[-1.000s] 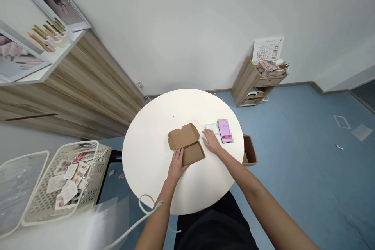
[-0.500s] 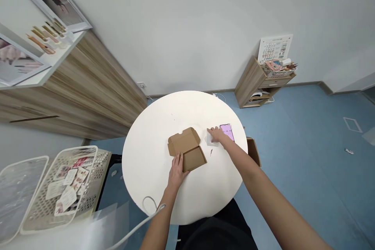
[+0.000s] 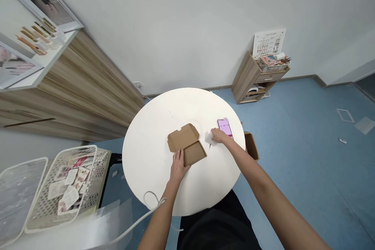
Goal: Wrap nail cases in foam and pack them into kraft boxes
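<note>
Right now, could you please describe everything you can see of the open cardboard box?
The plain brown cardboard box is a shallow tray with an attached lid. It stands open: the lid, with side flaps and a notched far edge, is folded back beyond the tray, whose inside looks bare. It sits at an angle on the round white table; the left hand touches its near left corner.

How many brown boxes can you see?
2: an open box on the white table, touched by the left hand; another box past the table's right edge, partly covered. More may be hidden.
</note>
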Tool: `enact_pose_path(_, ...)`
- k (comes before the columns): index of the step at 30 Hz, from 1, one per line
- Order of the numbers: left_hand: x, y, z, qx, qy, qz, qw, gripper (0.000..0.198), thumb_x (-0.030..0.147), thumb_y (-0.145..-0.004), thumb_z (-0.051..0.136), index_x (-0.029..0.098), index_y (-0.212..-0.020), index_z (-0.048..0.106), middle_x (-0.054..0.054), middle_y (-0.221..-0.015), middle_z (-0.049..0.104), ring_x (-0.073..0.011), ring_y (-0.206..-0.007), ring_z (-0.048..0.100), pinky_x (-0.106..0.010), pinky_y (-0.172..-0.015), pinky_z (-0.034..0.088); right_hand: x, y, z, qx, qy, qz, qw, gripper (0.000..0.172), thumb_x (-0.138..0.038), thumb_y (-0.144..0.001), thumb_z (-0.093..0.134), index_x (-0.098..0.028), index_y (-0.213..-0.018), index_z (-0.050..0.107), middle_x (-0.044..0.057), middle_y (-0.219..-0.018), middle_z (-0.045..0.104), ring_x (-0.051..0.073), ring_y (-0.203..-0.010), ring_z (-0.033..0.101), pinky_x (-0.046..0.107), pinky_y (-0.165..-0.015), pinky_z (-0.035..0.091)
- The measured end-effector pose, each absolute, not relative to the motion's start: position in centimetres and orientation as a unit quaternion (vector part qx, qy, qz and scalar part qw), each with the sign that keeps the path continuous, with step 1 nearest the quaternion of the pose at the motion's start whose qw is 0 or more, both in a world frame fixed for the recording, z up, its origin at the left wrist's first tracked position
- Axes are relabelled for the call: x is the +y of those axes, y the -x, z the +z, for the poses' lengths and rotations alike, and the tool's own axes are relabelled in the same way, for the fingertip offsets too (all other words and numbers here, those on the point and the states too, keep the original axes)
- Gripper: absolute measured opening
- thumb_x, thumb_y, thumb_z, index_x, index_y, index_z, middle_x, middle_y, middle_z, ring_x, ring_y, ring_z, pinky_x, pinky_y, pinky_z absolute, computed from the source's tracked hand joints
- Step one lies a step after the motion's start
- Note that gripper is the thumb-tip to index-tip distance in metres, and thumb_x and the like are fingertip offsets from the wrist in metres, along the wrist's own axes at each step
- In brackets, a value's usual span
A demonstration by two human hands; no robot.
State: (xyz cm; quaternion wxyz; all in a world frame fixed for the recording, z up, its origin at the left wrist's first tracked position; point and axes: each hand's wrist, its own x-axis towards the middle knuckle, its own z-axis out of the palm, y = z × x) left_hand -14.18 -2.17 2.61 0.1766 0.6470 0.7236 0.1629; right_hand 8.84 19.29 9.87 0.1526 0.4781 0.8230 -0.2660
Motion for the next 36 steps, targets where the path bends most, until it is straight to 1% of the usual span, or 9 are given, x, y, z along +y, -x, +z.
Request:
enact_pose_path(4, -2.0, 13.2, 2.4, 0.703, -0.668, 0.162, 0.182, 0.094, 0.023, -0.073, 0.065, 0.022, -0.15, 0.012, -0.016, -0.151, 0.033, -0.0362, -0.138, 0.032, -0.056, -0.104, 0.042, 17.7, -10.8, 11.8, 0.783, -0.505, -0.358, 0.058, 0.021, -0.03, -0.089, 0.055, -0.019, -0.106, 0.053, 0.008, -0.111, 0.062, 0.02, -0.096, 0.059, 0.027, -0.073, 0.043)
enact_pose_path(6, -1.9, 12.4, 2.4, 0.689, -0.681, 0.163, 0.187, 0.095, 0.023, -0.072, 0.065, 0.02, -0.15, 0.01, -0.017, -0.151, 0.032, -0.0362, -0.139, 0.031, -0.056, -0.107, 0.039, 15.9, -11.0, 12.2, 0.742, -0.515, -0.429, 0.016, 0.02, -0.032, -0.086, 0.059, -0.021, -0.102, 0.055, 0.005, -0.104, 0.065, 0.019, -0.089, 0.06, 0.026, -0.069, 0.043)
enact_pose_path(8, -1.8, 11.3, 2.3, 0.675, -0.692, 0.168, 0.195, 0.097, 0.022, -0.072, 0.064, 0.018, -0.151, 0.008, -0.018, -0.152, 0.031, -0.0363, -0.14, 0.029, -0.056, -0.109, 0.036, 13.6, -10.7, 11.9, 0.719, -0.528, -0.452, 0.007, 0.021, -0.03, -0.082, 0.063, -0.022, -0.1, 0.056, 0.004, -0.101, 0.066, 0.02, -0.088, 0.061, 0.026, -0.067, 0.042)
enact_pose_path(14, -2.0, 7.9, 1.9, 0.629, -0.723, 0.187, 0.216, 0.1, 0.024, -0.073, 0.064, 0.017, -0.151, 0.003, -0.02, -0.153, 0.029, -0.037, -0.143, 0.026, -0.059, -0.111, 0.032, 7.4, -8.9, 8.5, 0.701, -0.597, -0.388, 0.041, 0.034, -0.026, -0.079, 0.067, -0.022, -0.11, 0.054, 0.009, -0.112, 0.066, 0.026, -0.107, 0.061, 0.031, -0.08, 0.043)
enact_pose_path(21, -2.1, 7.4, 1.9, 0.622, -0.73, 0.186, 0.214, 0.097, 0.024, -0.074, 0.063, 0.017, -0.151, 0.005, -0.019, -0.153, 0.03, -0.0365, -0.143, 0.026, -0.058, -0.111, 0.032, 5.5, -8.1, 7.0, 0.657, -0.659, -0.365, -0.006, 0.047, -0.027, -0.076, 0.072, -0.022, -0.113, 0.045, 0.008, -0.11, 0.063, 0.025, -0.1, 0.063, 0.033, -0.079, 0.045)
enact_pose_path(26, -2.0, 8.4, 2.1, 0.623, -0.734, 0.176, 0.206, 0.096, 0.02, -0.072, 0.063, 0.017, -0.151, 0.009, -0.02, -0.153, 0.029, -0.0369, -0.142, 0.027, -0.057, -0.111, 0.034, 4.5, -7.2, 7.1, 0.7, -0.647, -0.303, -0.007, 0.04, -0.023, -0.079, 0.067, -0.022, -0.113, 0.046, 0.011, -0.122, 0.054, 0.025, -0.101, 0.06, 0.036, -0.08, 0.048)
enact_pose_path(29, -1.5, 8.7, 2.3, 0.614, -0.743, 0.165, 0.21, 0.094, 0.019, -0.071, 0.062, 0.02, -0.151, 0.012, -0.018, -0.154, 0.028, -0.0368, -0.143, 0.027, -0.057, -0.11, 0.035, 4.5, -7.4, 7.2, 0.743, -0.619, -0.254, -0.01, 0.029, -0.025, -0.081, 0.065, -0.022, -0.106, 0.051, 0.012, -0.119, 0.054, 0.029, -0.113, 0.052, 0.039, -0.087, 0.046)
enact_pose_path(32, -1.0, 8.8, 2.6, 0.598, -0.757, 0.159, 0.212, 0.096, 0.016, -0.071, 0.063, 0.021, -0.151, 0.012, -0.018, -0.156, 0.025, -0.0377, -0.143, 0.024, -0.058, -0.11, 0.034, 5.5, -8.9, 7.6, 0.705, -0.661, -0.251, -0.058, 0.017, -0.035, -0.088, 0.054, -0.023, -0.1, 0.051, 0.01, -0.111, 0.056, 0.026, -0.106, 0.053, 0.038, -0.086, 0.046)
enact_pose_path(36, -1.2, 8.6, 3.0, 0.581, -0.767, 0.169, 0.212, 0.101, 0.016, -0.072, 0.065, 0.026, -0.153, 0.004, -0.016, -0.161, 0.007, -0.0386, -0.146, 0.016, -0.06, -0.11, 0.032, 8.2, -11.8, 8.0, 0.582, -0.743, -0.31, -0.111, 0.027, -0.043, -0.091, 0.044, -0.023, -0.107, 0.049, 0.008, -0.11, 0.058, 0.023, -0.099, 0.058, 0.033, -0.079, 0.047)
